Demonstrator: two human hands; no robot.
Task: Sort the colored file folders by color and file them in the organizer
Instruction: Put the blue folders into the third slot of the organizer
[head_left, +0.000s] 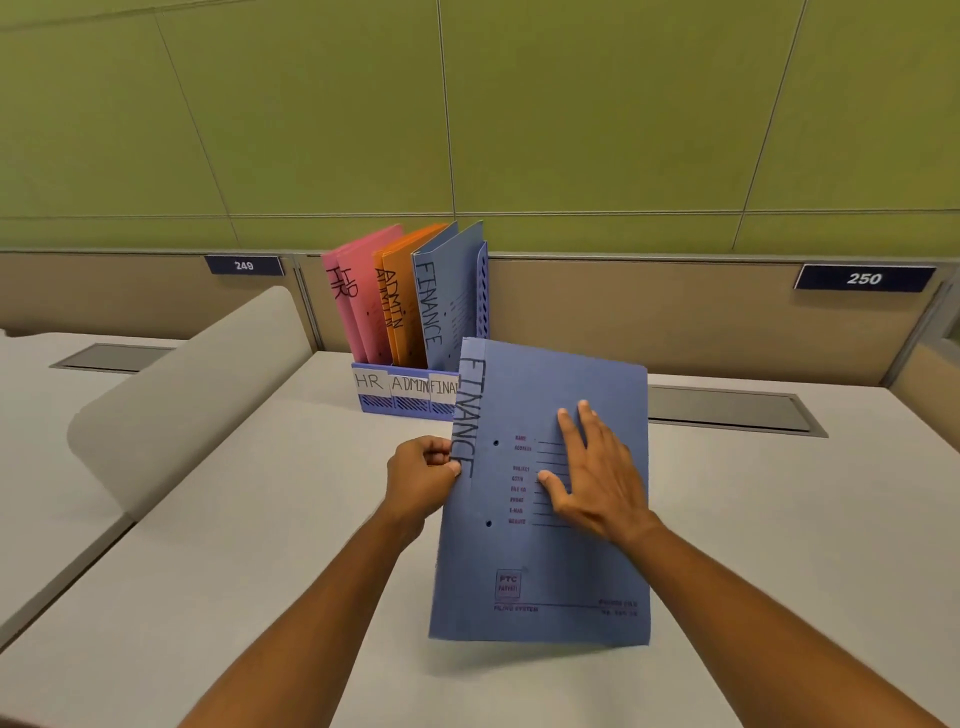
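Observation:
A blue folder (571, 566) marked FINANCE along its left edge is tilted up above the desk in front of me. My left hand (418, 480) pinches its left edge near the middle. Flat on the folder's front cover lies my right hand (595, 475), fingers straight and spread. Behind it at the desk's back stands a blue organizer (400, 402) with slots labelled HR, ADMIN and FINANCE. It holds pink folders (358, 301) marked HR, orange folders (400, 306) marked ADMIN and one blue folder (441, 296) marked FINANCE.
The white desk (260, 571) ends at a beige partition with number plates 249 (244, 265) and 250 (863, 278). A grey cable hatch (727, 410) lies at the back right. A curved grey divider (192, 395) rises on the left, with another desk beyond it.

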